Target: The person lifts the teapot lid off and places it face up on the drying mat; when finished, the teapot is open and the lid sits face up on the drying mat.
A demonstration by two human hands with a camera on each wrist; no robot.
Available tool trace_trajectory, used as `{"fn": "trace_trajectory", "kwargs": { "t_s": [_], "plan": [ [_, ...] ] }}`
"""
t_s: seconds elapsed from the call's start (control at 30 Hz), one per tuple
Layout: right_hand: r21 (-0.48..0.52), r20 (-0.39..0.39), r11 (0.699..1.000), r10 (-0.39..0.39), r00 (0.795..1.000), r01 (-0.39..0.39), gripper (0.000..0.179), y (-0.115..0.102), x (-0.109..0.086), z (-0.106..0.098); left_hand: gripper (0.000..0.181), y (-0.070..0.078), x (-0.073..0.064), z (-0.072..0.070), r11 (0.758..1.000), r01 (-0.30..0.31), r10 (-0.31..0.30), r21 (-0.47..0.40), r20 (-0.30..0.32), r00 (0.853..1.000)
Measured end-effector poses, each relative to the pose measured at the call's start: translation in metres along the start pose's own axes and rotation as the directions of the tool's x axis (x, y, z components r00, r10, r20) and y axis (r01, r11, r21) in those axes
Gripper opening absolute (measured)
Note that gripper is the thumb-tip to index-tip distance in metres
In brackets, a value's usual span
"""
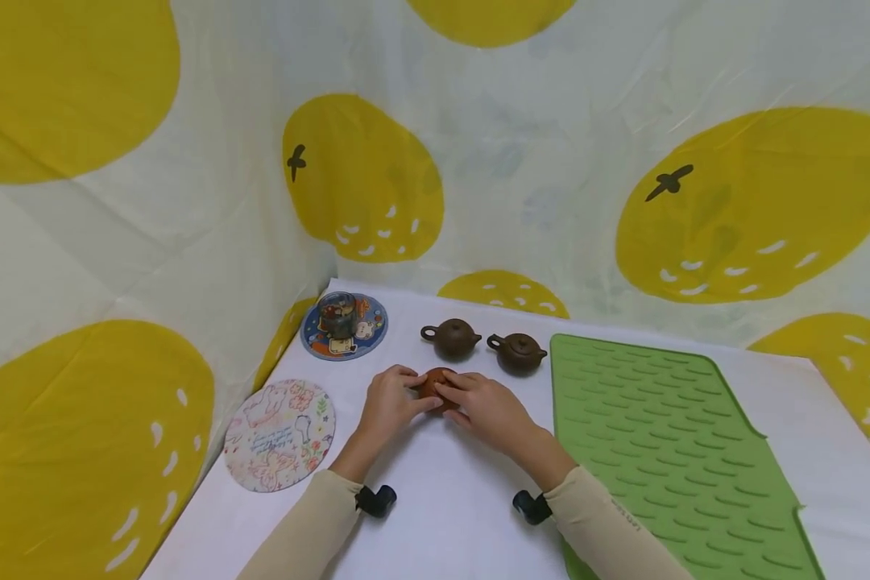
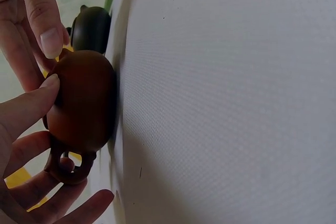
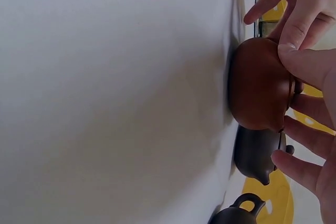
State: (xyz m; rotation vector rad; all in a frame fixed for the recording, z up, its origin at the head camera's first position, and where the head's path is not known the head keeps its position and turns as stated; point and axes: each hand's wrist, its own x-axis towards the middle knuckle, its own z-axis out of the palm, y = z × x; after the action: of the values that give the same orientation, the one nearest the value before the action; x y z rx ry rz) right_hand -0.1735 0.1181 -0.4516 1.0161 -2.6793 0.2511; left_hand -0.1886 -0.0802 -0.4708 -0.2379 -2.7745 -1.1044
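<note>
Support the reddish-brown clay teapot from 2 sides at once. It appears to stand upright on the white-covered counter, handle to the left, near and in front of 2 others: the left dark brown teapot and the right dark brown teapot.

Handling, as judged: the step appears to be steadying the pot. Hold the base flat and apply equal, light pressure. Bear on the rounded body, not on the lid knob, since a loose lid could tilt or slip. Leave clearance to the 2 dark pots; clay may chip on contact.

Left hand: pinching the teapot. The thumb presses the upper body; the other fingers curve about the handle side, the lowest extended near the counter.

Right hand: pinching the teapot from the right, thumb on the upper body and fingers bent around the lid side. Exact fingertip contact with the lid cannot be told.

Arms: both forearms reach forward and converge at the pot. The right sleeve crosses above the green textured mat.
</note>
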Motion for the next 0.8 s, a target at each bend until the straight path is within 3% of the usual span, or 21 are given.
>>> {"fn": "trace_trajectory", "kwargs": {
  "t_s": [0.3, 0.8],
  "plan": [
    [-0.005, 0.021, 0.999, 0.036, 0.999, -0.036, 0.046, -0.005, 0.001, -0.003, 0.049, 0.002, -0.001, -0.001, 1.0, 0.012, -0.012, -0.006, 0.012, 1.0],
    [0.028, 0.076, 0.999, 0.023, 0.997, -0.025, 0.042, -0.004, 0.008, -0.011, 0.049, 0.0, 0.0, -0.002, 0.999, -0.035, 0.035, -0.013, -0.004, 0.999]
  ]
}}
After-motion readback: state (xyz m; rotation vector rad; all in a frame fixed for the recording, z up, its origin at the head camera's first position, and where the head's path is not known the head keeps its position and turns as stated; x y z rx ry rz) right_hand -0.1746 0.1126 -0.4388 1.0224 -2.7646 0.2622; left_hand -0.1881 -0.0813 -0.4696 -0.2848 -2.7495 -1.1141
